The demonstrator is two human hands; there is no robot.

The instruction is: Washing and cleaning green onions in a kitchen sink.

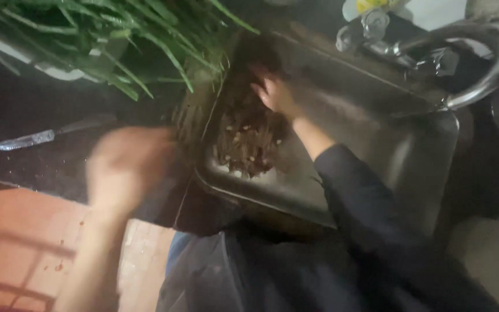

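My right hand (pixel 274 92) reaches into a steel sink (pixel 376 110) and rests on a heap of brown roots and trimmings (pixel 248 136) piled against the sink's left wall. Its fingers curl into the top of the heap; whether they grip any of it is unclear. My left hand (pixel 123 167) is blurred, hovering over the dark counter edge left of the sink, fingers loosely apart and holding nothing visible. A bunch of long green leaves (pixel 116 34) lies on the counter at the upper left.
A knife (pixel 36 137) lies on the dark counter (pixel 41 162) at the left. A curved metal tap (pixel 480 63) arches over the sink's far right. Reddish floor tiles (pixel 24 254) show below the counter edge.
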